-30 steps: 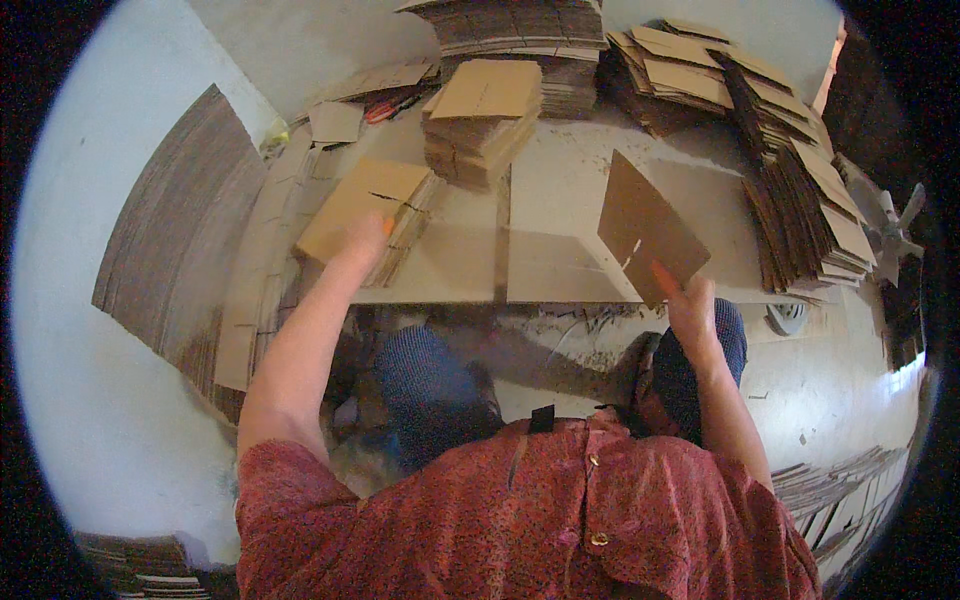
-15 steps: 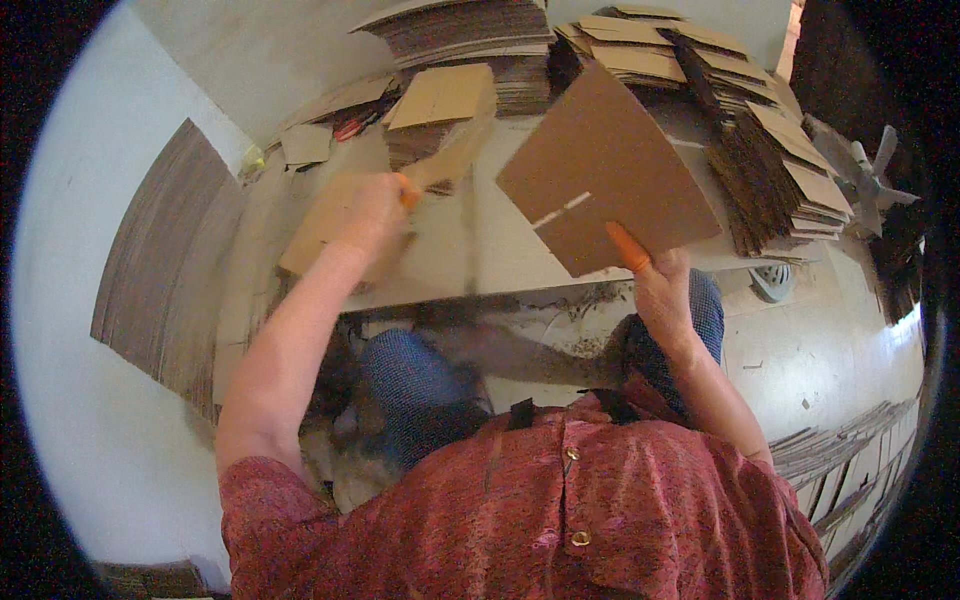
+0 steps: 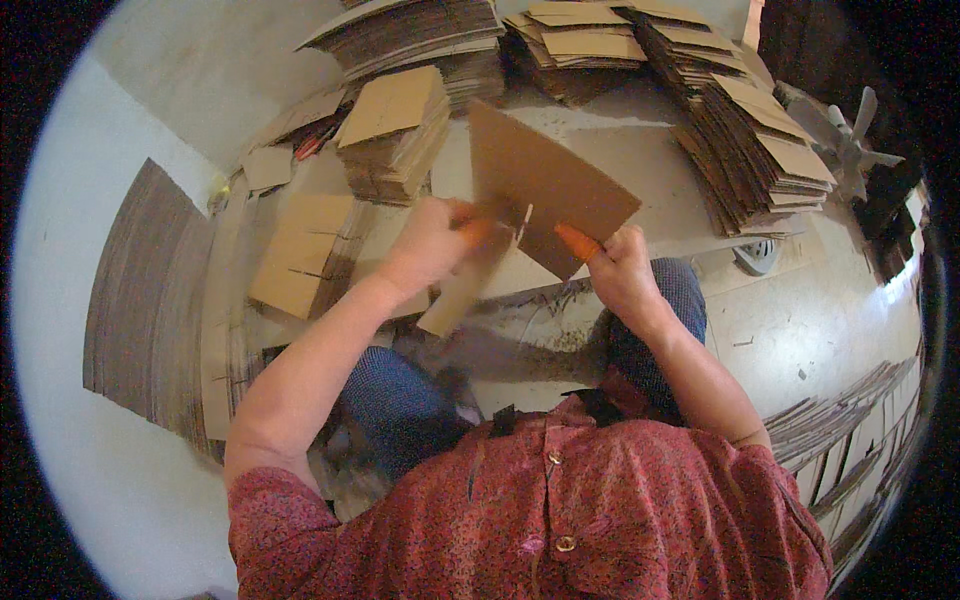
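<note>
Holding a brown slotted cardboard sheet (image 3: 560, 185) in the right hand (image 3: 625, 262), tilted over the front part of the pale bench (image 3: 645, 175), orange-covered thumb (image 3: 577, 242) pressed to its face; gripping a narrower tan cardboard piece (image 3: 455, 300) in the left hand (image 3: 428, 238), close beside the slot; found both hands apart from each other, each clamped on its own piece; cannot tell, owing to blur, whether sheet and piece touch; observed at the bench's left a low cardboard stack (image 3: 298, 245), with a taller stack (image 3: 385, 115) behind it; recorded red-handled tools (image 3: 312, 145) near the latter, layered stacks (image 3: 765, 150) at the right and a pale-bladed fan (image 3: 855, 145) beyond.
</note>
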